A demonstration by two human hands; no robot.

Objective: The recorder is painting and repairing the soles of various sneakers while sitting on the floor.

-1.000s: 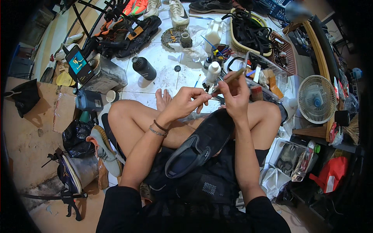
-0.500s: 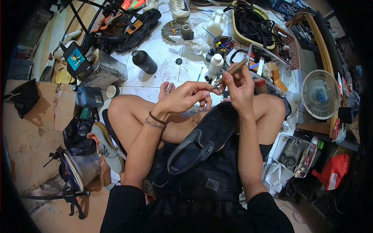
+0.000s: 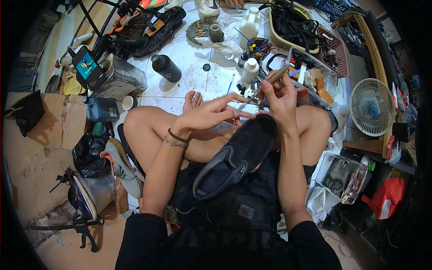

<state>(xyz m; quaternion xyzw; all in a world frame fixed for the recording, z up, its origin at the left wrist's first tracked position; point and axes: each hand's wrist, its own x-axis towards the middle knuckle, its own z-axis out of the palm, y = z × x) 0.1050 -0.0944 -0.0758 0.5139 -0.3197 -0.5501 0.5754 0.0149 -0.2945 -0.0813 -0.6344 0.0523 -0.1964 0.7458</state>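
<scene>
A black slip-on shoe (image 3: 234, 157) lies across my lap, its toe pointing away and to the right, its opening toward me. My right hand (image 3: 282, 96) is closed round the wooden handle of an awl (image 3: 277, 75) above the toe. The awl's thin metal end points down and left, toward my other hand. My left hand (image 3: 211, 114) is just left of the toe with its fingers stretched apart, slightly blurred. Nothing that it holds can be made out.
A dark bottle (image 3: 166, 67), a white bottle (image 3: 250, 70) and a thin brush (image 3: 231, 82) are on the white tiles ahead. A phone (image 3: 87, 69) leans at the left; a fan (image 3: 371, 105) stands right. Another person's hand (image 3: 235, 3) shows at the far edge.
My left hand's fingers have gone from a pinch near the awl's metal end to spread apart. My right hand keeps its hold. Another person's hand has appeared at the far edge.
</scene>
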